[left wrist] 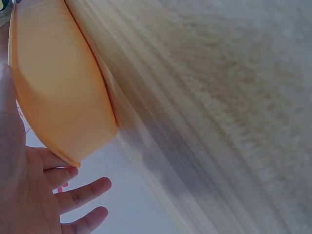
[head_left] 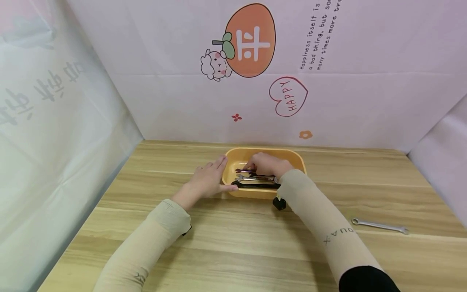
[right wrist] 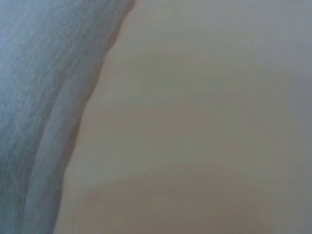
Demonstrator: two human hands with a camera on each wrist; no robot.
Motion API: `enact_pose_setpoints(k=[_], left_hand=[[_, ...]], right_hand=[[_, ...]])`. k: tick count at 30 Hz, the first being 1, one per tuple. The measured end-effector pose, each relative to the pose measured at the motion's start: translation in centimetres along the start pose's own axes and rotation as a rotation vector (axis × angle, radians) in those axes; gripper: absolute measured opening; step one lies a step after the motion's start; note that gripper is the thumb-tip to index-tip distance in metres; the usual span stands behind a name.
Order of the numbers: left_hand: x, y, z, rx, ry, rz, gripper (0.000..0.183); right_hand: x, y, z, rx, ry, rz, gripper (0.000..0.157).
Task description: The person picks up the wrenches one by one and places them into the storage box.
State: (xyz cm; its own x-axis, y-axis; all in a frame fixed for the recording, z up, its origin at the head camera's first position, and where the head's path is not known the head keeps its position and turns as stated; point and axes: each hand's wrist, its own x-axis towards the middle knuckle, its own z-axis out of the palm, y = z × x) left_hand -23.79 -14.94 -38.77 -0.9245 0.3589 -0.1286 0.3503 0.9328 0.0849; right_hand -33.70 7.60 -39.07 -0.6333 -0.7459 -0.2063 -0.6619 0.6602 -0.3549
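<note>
An orange plastic bin (head_left: pixel 262 194) stands near the back of the table with several wrenches lying lengthwise in it. Among them are a silver wrench (head_left: pixel 238 178) and a black wrench (head_left: pixel 255 186) by the front wall. My left hand (head_left: pixel 204 178) rests against the bin's left end, fingers spread and straight; the left wrist view shows its fingers (left wrist: pixel 80 195) beside the rim. Inside the bin, my right hand (head_left: pixel 268 163) curls its fingers down onto a dark wrench (head_left: pixel 251 174) near the back, hiding most of it. A purplish wrench (head_left: pixel 238 170) pokes out beside the index finger.
One silver combination wrench (head_left: pixel 381 226) lies on the wooden table (head_left: pixel 233 251) to the right of my right forearm. A printed white backdrop (head_left: pixel 175 109) rises right behind the bin. The right wrist view shows only a blurred sleeve (right wrist: pixel 39 97) and a pale orange surface (right wrist: pixel 195 122).
</note>
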Motion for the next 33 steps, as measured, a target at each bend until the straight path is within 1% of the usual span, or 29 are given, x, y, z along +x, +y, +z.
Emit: enact_pose_setpoints(k=[3,8,9,12,20,25,27,31,33], left_hand=[[0.0,-0.1,0.1,0.0,0.006,0.003,0.113],[0.0,-0.1,0.1,-0.007,0.005,0.0,0.113],[0.0,-0.1,0.1,-0.006,0.003,-0.001,0.113],[-0.1,0.0,0.0,-0.003,0.002,-0.001,0.113],[-0.2,0.0,0.0,-0.011,0.004,0.0,0.113],[-0.4,0.2,0.1,-0.03,0.003,0.0,0.113],[-0.4,0.2,0.1,-0.033,0.002,0.0,0.112],[-0.3,0.1,0.1,-0.028,0.006,0.001,0.112],[-0.3,0.1,0.0,-0.026,0.008,0.001,0.112]], right_hand=[[0.0,0.0,0.0,0.005,0.009,0.001,0.057],[-0.3,-0.1,-0.1,0.029,0.029,0.014,0.049],[-0.4,-0.1,-0.1,0.025,0.035,0.005,0.048],[-0.5,-0.2,-0.2,0.02,0.043,0.004,0.049],[-0.5,-0.2,0.0,0.008,0.031,0.03,0.047],[-0.7,-0.1,0.0,0.008,0.04,0.008,0.047],[-0.8,-0.1,-0.1,0.016,0.043,0.0,0.046],[-1.2,-0.2,-0.5,0.043,0.038,0.02,0.043],[-1.3,-0.3,-0.8,0.04,0.034,0.018,0.04]])
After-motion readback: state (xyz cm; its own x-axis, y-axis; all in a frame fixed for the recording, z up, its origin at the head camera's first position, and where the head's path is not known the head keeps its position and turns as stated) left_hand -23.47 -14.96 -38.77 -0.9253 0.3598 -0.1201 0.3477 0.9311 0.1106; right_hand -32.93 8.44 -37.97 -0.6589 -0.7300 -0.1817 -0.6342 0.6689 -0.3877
